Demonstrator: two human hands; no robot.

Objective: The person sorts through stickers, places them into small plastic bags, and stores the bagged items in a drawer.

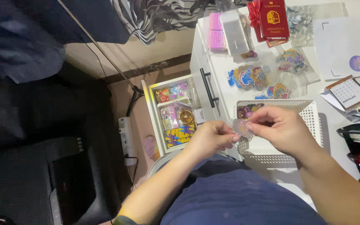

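My left hand (213,138) and my right hand (281,127) meet in front of me, both pinching a small clear plastic sleeve (241,127) with a round sticker-like piece in it. They hover over the near left corner of a white perforated basket (309,121) that holds a few colourful small items (246,111). What exactly sits inside the sleeve is too small to tell.
On the white desk (313,89) lie colourful stickers in clear bags (251,77), red booklets (271,18), pink packs (216,32), a sheet with purple circles (355,46) and a small calendar card (348,93). An open drawer (176,112) of trinkets is at left, above a power strip (126,135).
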